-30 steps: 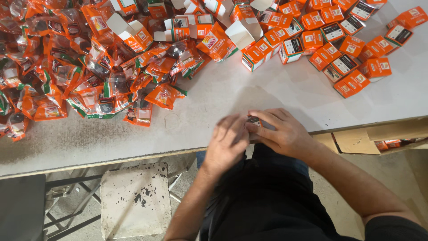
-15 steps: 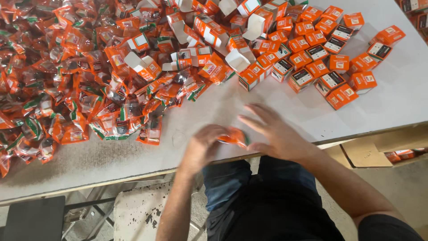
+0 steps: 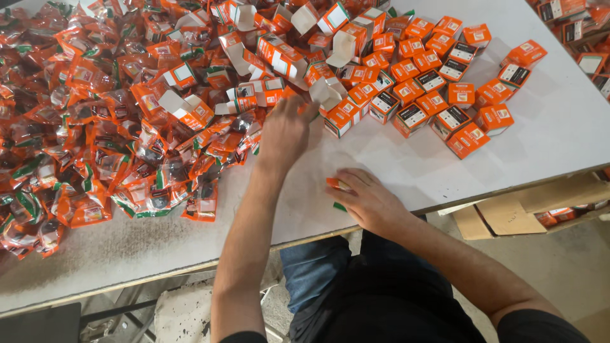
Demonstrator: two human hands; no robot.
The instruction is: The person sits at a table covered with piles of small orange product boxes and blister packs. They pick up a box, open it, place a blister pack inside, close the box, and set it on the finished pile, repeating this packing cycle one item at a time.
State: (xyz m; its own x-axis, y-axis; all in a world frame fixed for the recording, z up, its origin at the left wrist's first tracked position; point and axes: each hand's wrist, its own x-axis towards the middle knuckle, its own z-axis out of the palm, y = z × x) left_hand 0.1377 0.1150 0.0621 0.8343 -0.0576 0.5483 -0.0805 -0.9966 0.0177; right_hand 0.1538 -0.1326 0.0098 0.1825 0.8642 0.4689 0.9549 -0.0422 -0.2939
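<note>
From my remote seat I saw the right hand (image 3: 367,202) lying flat near the lower centre of the frame, fingers close together and pressed down on a small orange packet (image 3: 335,185) against the white table (image 3: 559,140). Only an orange corner and a green edge of the packet showed from under the fingers at the hand's left side, so I could not tell its full shape. The left hand (image 3: 286,130) was stretched up toward the middle of the frame, fingers spread wide and slightly curled, holding nothing. Its fingertips were at the edge of a loose heap of open, unfolded cartons (image 3: 254,57), just beside an open white-flapped carton (image 3: 327,92).

To the right of that hand, in the upper right, stood a cluster of closed orange boxes (image 3: 445,95), packed side by side in rough rows, some showing dark labelled faces. The whole left half of the frame was covered by a deep pile of orange plastic sachets (image 3: 95,146) with green and white trim. At the lower right, below the table's edge, a brown cardboard box (image 3: 508,216) sat on the floor.
</note>
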